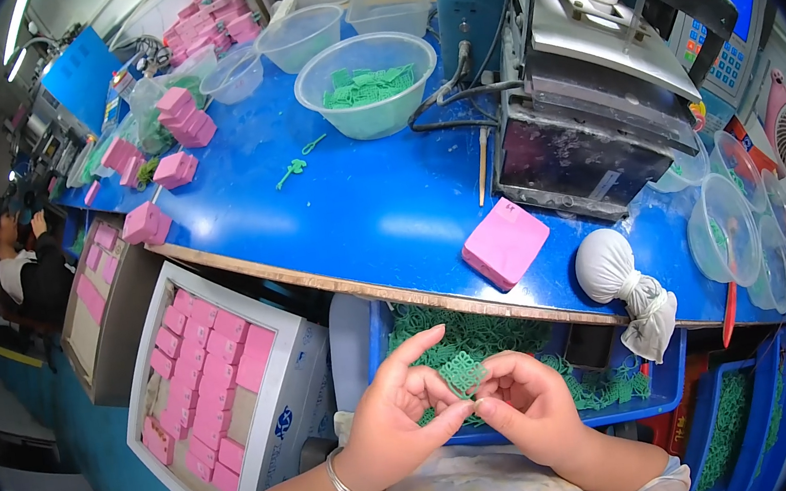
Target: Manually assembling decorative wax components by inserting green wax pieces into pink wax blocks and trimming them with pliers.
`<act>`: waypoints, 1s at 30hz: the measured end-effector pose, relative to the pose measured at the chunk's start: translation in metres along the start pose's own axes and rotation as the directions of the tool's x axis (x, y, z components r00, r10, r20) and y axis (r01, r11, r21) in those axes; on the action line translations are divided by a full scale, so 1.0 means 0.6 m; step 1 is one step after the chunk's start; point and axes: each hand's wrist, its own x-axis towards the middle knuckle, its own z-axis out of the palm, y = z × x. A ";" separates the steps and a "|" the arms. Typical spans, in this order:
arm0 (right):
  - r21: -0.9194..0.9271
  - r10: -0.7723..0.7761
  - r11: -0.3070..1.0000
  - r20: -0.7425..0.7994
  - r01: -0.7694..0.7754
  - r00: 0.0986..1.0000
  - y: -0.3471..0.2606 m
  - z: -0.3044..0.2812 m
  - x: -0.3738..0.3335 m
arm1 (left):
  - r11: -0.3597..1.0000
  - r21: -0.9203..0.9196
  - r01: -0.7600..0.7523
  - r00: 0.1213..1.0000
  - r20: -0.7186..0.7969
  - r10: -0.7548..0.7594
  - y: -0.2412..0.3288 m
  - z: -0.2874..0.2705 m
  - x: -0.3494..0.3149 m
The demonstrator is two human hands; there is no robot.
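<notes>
Between my two hands is a small green openwork wax piece (462, 372), roughly square with a lattice surface. My left hand (403, 406) grips its left and lower side, the index finger raised away from it. My right hand (529, 396) pinches its right edge between thumb and fingertips. Below and behind the hands lies a blue tray (672, 398) heaped with green wax scraps (482, 328). On the blue table beyond sit a pink rubber mold block (506, 242) and a white cloth pouch tied at its neck (606, 265).
A black press machine (585, 133) stands at the back right. A clear bowl (368, 101) holds green pieces. Pink blocks fill a white-framed box (197, 387) at the left. Clear tubs (723, 229) line the right side. Another person (26, 251) sits far left.
</notes>
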 end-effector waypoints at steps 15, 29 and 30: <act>-0.153 -0.092 0.984 -0.015 0.089 0.996 -0.005 0.003 -0.005 | 0.997 0.035 -0.068 0.992 0.105 0.064 0.000 0.003 -0.004; -0.223 -0.166 0.962 -0.013 0.159 0.986 -0.004 0.004 -0.005 | 0.996 -0.038 -0.085 0.989 0.117 0.089 -0.006 0.000 -0.004; -0.223 -0.168 0.961 -0.009 0.162 0.986 -0.005 0.004 -0.006 | 0.996 -0.021 -0.084 0.989 0.122 0.086 -0.006 -0.001 -0.005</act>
